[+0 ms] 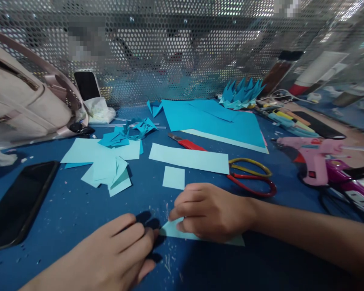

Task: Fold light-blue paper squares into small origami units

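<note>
On the blue table, a light blue paper strip (pixel 214 241) lies partly under my right hand (pixel 208 212). My right hand's fingers are bent and pressed closed onto the strip, covering much of it. My left hand (pixel 125 246) is curled at the strip's pointed left end, its fingertips at the paper's tip; the exact grip is hidden. A small light blue paper square (pixel 174 178) lies just beyond my right hand. Behind it is a longer light blue strip (pixel 189 158), which partly covers the scissors (pixel 255 176) with red and yellow handles.
Light blue paper pieces (pixel 104 171) and folded blue paper pieces (pixel 114 137) lie left of centre. Farther back are a red cutter (pixel 191 144), blue sheets (pixel 212 121) and a spiky folded-paper piece (pixel 242 93). A phone (pixel 21 204) lies left; a pink glue gun (pixel 314 157) sits right.
</note>
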A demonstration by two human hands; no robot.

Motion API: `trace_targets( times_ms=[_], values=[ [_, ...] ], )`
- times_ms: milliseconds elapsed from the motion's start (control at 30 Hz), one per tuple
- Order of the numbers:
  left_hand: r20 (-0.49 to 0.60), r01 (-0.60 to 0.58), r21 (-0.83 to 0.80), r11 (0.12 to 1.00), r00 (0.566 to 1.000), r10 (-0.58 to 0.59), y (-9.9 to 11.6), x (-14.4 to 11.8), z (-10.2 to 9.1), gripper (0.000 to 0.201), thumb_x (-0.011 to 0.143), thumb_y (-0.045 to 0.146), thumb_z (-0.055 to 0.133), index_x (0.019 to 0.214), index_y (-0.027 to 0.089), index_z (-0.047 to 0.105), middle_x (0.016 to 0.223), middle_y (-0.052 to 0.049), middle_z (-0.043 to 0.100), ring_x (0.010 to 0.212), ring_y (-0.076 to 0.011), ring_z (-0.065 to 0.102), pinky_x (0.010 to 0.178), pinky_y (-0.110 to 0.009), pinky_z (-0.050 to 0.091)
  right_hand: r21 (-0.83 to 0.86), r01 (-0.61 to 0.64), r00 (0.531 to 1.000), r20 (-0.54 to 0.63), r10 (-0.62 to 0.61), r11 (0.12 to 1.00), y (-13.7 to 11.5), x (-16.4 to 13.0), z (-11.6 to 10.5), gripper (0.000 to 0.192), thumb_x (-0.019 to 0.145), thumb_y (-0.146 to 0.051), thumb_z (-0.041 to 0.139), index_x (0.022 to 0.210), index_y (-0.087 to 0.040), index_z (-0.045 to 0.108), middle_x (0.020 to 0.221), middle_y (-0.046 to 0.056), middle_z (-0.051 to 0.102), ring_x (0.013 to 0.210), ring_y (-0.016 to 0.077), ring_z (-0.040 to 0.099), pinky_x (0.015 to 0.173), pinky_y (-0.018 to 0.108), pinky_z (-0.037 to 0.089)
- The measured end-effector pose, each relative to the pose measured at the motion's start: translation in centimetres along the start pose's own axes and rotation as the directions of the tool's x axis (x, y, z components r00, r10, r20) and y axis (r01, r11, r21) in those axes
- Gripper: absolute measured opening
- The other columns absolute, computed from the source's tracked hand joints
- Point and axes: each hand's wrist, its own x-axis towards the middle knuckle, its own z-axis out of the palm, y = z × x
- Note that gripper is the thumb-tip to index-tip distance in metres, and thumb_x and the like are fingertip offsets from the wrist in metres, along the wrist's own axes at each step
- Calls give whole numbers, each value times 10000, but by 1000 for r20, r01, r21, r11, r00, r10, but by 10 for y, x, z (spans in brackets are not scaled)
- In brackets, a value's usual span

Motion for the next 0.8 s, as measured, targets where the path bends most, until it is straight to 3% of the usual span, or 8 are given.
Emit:
trace_targets(
  times_ms=[200, 433, 800],
  values=[
    [-6, 5, -6, 1000, 1000, -5, -3, -2, -1, 221, 966, 159, 473, 1008, 90, 678, 830, -71, 686, 668, -188, 572, 647, -342, 418, -6, 26, 1000, 3, -26, 1000, 1, -2, 2, 206, 979, -205, 444, 1028, -112, 621, 1171, 96, 652, 1058, 203, 538, 863, 359, 445],
    [-16, 12, 64, 998, 1000, -11, 2, -5, 2, 206, 953, 168, 501, 1015, 90, 681, 825, -57, 689, 667, -195, 572, 643, -359, 417, -7, 29, 1000, -6, -29, 1000, 1, -1, 1, 188, 963, -184, 462, 1018, -105, 623, 1149, 100, 655, 1037, 203, 555, 861, 363, 449],
    [-13, 21, -3, 1000, 1000, -21, -4, -6, -2, 199, 908, 160, 525, 985, 123, 704, 826, -56, 707, 672, -206, 562, 626, -364, 428, 5, 14, 999, 45, -14, 1000, 2, -1, -1, 228, 1000, -232, 415, 1047, -129, 612, 1200, 83, 645, 1046, 198, 539, 835, 359, 441]
  ],
)
